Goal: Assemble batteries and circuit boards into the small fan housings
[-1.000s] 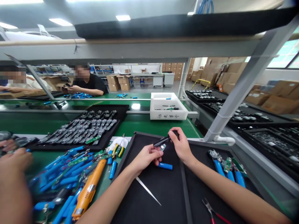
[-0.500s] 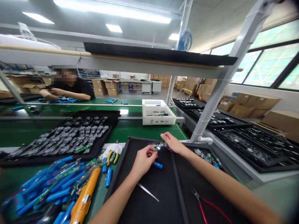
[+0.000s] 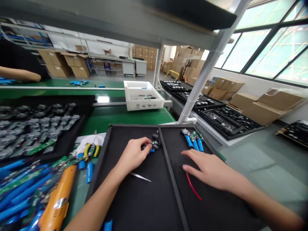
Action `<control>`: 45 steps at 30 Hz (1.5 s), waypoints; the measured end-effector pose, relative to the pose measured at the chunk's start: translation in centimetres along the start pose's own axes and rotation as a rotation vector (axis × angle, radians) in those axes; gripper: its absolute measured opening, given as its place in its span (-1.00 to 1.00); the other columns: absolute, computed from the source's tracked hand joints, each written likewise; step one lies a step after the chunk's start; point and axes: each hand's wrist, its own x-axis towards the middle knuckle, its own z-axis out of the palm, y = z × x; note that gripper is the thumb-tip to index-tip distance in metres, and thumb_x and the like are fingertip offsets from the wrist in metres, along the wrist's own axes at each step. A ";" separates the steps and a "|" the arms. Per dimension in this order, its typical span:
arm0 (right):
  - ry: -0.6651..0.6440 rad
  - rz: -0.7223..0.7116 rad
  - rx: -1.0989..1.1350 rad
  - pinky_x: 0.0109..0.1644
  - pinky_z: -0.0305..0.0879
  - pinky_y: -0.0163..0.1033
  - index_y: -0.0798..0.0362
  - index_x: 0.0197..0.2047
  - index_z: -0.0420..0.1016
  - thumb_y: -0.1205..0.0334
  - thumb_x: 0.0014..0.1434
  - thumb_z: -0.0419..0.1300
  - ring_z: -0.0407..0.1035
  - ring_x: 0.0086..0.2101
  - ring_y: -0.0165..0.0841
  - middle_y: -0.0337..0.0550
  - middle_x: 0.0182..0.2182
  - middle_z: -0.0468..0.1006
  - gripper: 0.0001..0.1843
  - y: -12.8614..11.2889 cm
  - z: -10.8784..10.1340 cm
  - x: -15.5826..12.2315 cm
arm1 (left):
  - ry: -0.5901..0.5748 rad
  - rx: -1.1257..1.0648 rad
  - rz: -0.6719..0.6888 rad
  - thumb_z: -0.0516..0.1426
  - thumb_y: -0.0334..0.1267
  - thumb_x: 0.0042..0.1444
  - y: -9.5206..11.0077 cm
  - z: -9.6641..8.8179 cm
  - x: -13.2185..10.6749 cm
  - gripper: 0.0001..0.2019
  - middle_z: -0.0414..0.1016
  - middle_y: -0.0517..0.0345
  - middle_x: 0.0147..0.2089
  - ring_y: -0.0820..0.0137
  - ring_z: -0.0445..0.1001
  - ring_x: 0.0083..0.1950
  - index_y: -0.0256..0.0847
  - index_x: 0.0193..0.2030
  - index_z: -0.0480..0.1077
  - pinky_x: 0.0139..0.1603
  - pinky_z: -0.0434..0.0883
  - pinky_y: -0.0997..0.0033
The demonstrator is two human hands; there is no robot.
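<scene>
My left hand (image 3: 132, 154) rests on the black tray (image 3: 134, 205), its fingertips pinching a small dark part with a blue cell (image 3: 152, 146) near the tray's centre divider (image 3: 166, 166). My right hand (image 3: 207, 168) lies open in the right compartment, just above a pair of red-handled cutters (image 3: 190, 183); I cannot tell whether it touches them. Several blue cells with green boards (image 3: 192, 139) sit at that compartment's far end. Steel tweezers (image 3: 141, 177) lie below my left hand.
Left of the tray are yellow-handled pliers (image 3: 90, 150), an orange tool (image 3: 57, 202), and a heap of blue cells (image 3: 24, 189). A foam tray of grey parts (image 3: 36, 128) and a white box (image 3: 143, 96) stand beyond. A co-worker's forearm (image 3: 19, 74) shows far left.
My right hand has left the dark part and moved down onto the right compartment. My left hand now holds the part low near the divider. The view has swung, and the cutters lie nearer my hand.
</scene>
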 end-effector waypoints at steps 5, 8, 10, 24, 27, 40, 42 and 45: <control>0.053 0.165 -0.028 0.03 0.45 0.12 -0.09 0.22 0.34 -0.16 0.26 0.22 0.37 0.11 0.03 0.01 0.20 0.39 -0.44 -0.7 4.6 -6.2 | -0.222 -0.113 -0.044 0.12 -0.21 0.25 2.7 1.3 -1.0 -0.85 0.58 0.23 -0.42 0.37 0.53 -0.40 -0.15 -0.25 0.51 -0.32 0.35 0.46; 0.147 0.226 -0.017 0.05 0.40 0.08 -0.05 -0.09 0.42 0.07 0.32 0.14 0.36 0.05 -0.02 -0.01 0.13 0.43 -0.82 -1.1 5.7 -7.1 | -0.355 -0.137 -0.051 0.11 -0.21 0.27 3.6 2.1 -1.4 -0.85 0.60 0.22 -0.35 0.39 0.52 -0.37 -0.15 -0.17 0.50 -0.34 0.34 0.48; 0.194 0.268 0.041 0.02 0.37 0.08 -0.03 -0.16 0.40 0.16 0.32 0.08 0.39 -0.06 -0.06 0.00 0.02 0.47 -0.88 -0.7 5.5 -7.2 | -0.385 -0.070 -0.020 0.10 -0.18 0.30 4.0 2.6 -1.5 -0.81 0.61 0.21 -0.29 0.37 0.52 -0.33 -0.13 -0.09 0.51 -0.33 0.34 0.47; 0.121 0.180 1.307 0.12 0.40 0.04 -0.13 0.24 0.33 -0.14 0.44 -0.06 0.42 -0.03 -0.12 0.01 0.02 0.47 -0.55 -7.7 6.3 -9.6 | -0.255 0.233 0.195 0.05 -0.19 0.34 4.1 6.4 -3.0 -0.82 0.60 0.17 -0.23 0.34 0.55 -0.31 -0.09 -0.04 0.45 -0.28 0.37 0.41; 0.142 0.190 1.046 0.31 0.25 0.06 -0.17 0.29 0.31 -0.06 0.48 -0.09 0.34 0.13 -0.11 -0.03 0.16 0.40 -0.57 -7.8 5.6 -9.0 | -0.269 0.236 0.246 0.04 -0.20 0.35 4.1 6.7 -3.3 -0.79 0.62 0.13 -0.12 0.30 0.59 -0.19 -0.09 0.00 0.45 -0.16 0.43 0.38; 0.172 0.214 0.798 0.33 0.27 0.11 -0.22 0.41 0.24 0.09 0.47 0.00 0.29 0.22 -0.09 -0.07 0.30 0.35 -0.52 -6.9 5.3 -8.0 | -0.311 0.181 0.270 0.06 -0.20 0.36 4.0 7.2 -3.5 -0.75 0.64 0.10 -0.09 0.30 0.61 -0.18 -0.08 0.04 0.52 -0.16 0.47 0.41; 0.175 0.210 0.797 0.33 0.27 0.11 -0.23 0.41 0.23 0.09 0.47 0.01 0.29 0.22 -0.09 -0.07 0.29 0.36 -0.52 -6.9 5.4 -8.0 | -0.307 0.173 0.267 0.06 -0.20 0.36 3.9 7.3 -3.5 -0.76 0.64 0.10 -0.10 0.31 0.61 -0.19 -0.09 0.03 0.52 -0.20 0.46 0.43; 0.158 0.227 0.784 0.33 0.27 0.10 -0.24 0.39 0.25 0.07 0.46 0.02 0.30 0.20 -0.09 -0.07 0.24 0.39 -0.53 -6.6 5.6 -8.0 | -0.310 0.172 0.257 0.07 -0.19 0.36 3.8 7.3 -3.5 -0.77 0.64 0.12 -0.10 0.32 0.61 -0.18 -0.09 0.02 0.52 -0.15 0.45 0.42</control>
